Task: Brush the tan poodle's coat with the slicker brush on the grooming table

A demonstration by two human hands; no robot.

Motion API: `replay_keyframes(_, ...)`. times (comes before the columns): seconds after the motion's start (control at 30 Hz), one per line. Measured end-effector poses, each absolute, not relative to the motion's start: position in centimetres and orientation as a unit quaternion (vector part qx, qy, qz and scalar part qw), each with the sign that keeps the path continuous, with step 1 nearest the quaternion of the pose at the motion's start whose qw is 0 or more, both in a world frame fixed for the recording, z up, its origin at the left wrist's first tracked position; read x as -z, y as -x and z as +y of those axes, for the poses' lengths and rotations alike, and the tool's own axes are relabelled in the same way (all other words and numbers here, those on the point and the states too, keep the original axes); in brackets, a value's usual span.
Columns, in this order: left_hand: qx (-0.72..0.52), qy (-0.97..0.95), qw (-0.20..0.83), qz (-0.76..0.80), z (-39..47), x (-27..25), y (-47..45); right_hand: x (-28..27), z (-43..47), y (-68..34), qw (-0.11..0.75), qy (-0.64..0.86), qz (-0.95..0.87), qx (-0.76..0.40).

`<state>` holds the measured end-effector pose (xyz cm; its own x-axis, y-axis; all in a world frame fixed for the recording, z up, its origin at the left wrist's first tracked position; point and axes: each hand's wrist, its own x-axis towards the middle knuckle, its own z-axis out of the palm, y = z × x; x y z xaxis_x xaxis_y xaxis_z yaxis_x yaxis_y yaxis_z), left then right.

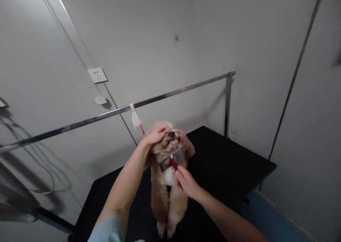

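Note:
A curly tan dog (160,188) with a white chest patch faces me on the black grooming table (221,163), its front legs pointing toward me. My left hand (156,134) is closed on the dog's head beside the muzzle, which is tipped upward. In my right hand (185,179) is the red handle of a slicker brush (178,157). The brush's wide metal head lies against the fur under the dog's chin, hiding part of the throat.
A metal rail (157,97) crosses behind the dog, held by an upright post (227,107). White cloth (135,118) and a red cord (142,129) hang from it. Grey walls stand close behind, with a socket (97,75). Blue floor (266,217) shows at right.

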<state>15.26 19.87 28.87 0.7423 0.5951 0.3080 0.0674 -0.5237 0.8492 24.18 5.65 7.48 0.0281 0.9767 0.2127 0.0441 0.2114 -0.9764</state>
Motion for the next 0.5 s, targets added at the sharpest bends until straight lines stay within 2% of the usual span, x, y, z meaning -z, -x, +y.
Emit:
replay_keyframes(0.07,-0.238,-0.846,0.445,0.17,19.8,-30.4,-16.7,-8.8,6.5,-23.7,0.601,0.449,-0.522,-0.404)
replay_keyframes(0.1,-0.201,-0.857,0.449,0.154,19.8,-31.2,-17.4,-8.9,6.6,-23.3,0.601,0.457,-0.511,-0.411)
replay_keyframes(0.23,-0.024,-0.855,0.501,0.133,19.8,-33.7,-21.2,-7.5,4.6,-22.1,0.498,0.472,-0.516,-0.514)
replay_keyframes(0.27,0.02,-0.851,0.507,0.137,19.6,-33.9,-22.4,-7.5,4.0,-22.3,0.5,0.458,-0.52,-0.52)
replay_keyframes(0.4,0.171,-0.877,0.434,0.12,17.1,-32.0,-28.4,-10.0,2.4,-25.0,0.643,0.42,-0.486,-0.417)
replay_keyframes(0.5,0.236,-0.91,0.337,0.056,14.3,-27.6,-32.1,-9.4,1.5,-25.9,0.659,0.492,-0.431,-0.371)
